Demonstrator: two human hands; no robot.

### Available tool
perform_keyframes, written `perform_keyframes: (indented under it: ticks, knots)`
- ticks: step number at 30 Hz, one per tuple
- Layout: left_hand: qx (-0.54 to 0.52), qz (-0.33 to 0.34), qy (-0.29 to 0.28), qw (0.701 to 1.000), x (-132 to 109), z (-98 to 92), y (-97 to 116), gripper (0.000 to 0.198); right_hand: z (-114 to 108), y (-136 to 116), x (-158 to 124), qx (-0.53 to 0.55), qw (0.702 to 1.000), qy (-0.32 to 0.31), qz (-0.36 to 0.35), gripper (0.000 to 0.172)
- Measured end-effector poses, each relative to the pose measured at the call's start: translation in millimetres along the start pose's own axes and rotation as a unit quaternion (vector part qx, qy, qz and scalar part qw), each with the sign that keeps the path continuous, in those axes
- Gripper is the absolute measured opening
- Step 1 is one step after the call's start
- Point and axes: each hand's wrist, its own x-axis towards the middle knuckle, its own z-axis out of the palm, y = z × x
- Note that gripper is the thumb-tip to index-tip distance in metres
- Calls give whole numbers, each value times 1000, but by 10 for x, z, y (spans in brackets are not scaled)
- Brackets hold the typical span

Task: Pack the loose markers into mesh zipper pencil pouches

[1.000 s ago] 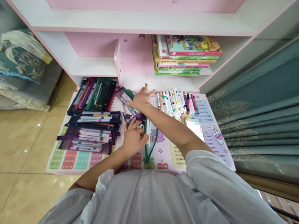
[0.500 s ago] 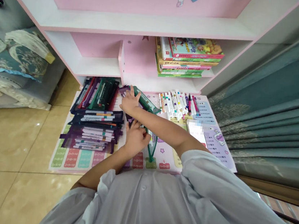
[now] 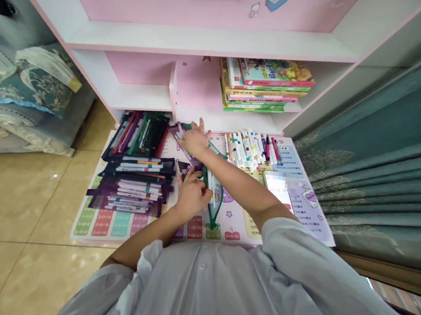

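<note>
My left hand (image 3: 193, 195) is curled at the left side of a green mesh pouch (image 3: 216, 210) holding white pens, its thumb and forefinger closed on the pouch's edge. Farther up the mat, my right hand (image 3: 196, 140) grips a purple mesh pouch (image 3: 178, 132) with pens inside, some of its fingers raised. Another green pouch (image 3: 217, 149) lies partly hidden under my right hand and forearm. Pen-filled dark and purple pouches (image 3: 137, 189) are stacked on the left, below more upright-laid pouches (image 3: 136, 133). Loose white markers (image 3: 244, 149) lie in a row on the right.
The printed mat (image 3: 233, 224) covers the desk. A phone (image 3: 277, 189) lies on its right part, near pink and purple pens (image 3: 273, 150). Stacked books (image 3: 265, 90) fill part of the pink and white shelf (image 3: 209, 42) behind. A curtain (image 3: 384, 148) hangs at right.
My right hand has shifted slightly right, and the purple pouch now slants down toward my left hand, covering part of the green one. My left hand stays nearly still.
</note>
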Motion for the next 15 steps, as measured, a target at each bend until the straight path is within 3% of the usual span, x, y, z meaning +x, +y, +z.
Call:
perform_keyframes:
  ticks: [3,6,11,15]
  knots:
    - [-1,-6,3,1000,10,9,-3,16,-256,225,-263,54,997,49,7,25]
    - [-8,-19,6,1000,27,3,4,17,-338,474,-710,100,988,116,20,17]
    - [-29,-34,6,999,45,-5,23,17,-88,742,-1453,107,981,159,33,18]
    - [-25,-33,12,999,58,12,20,18,171,806,-1701,59,987,132,64,18]
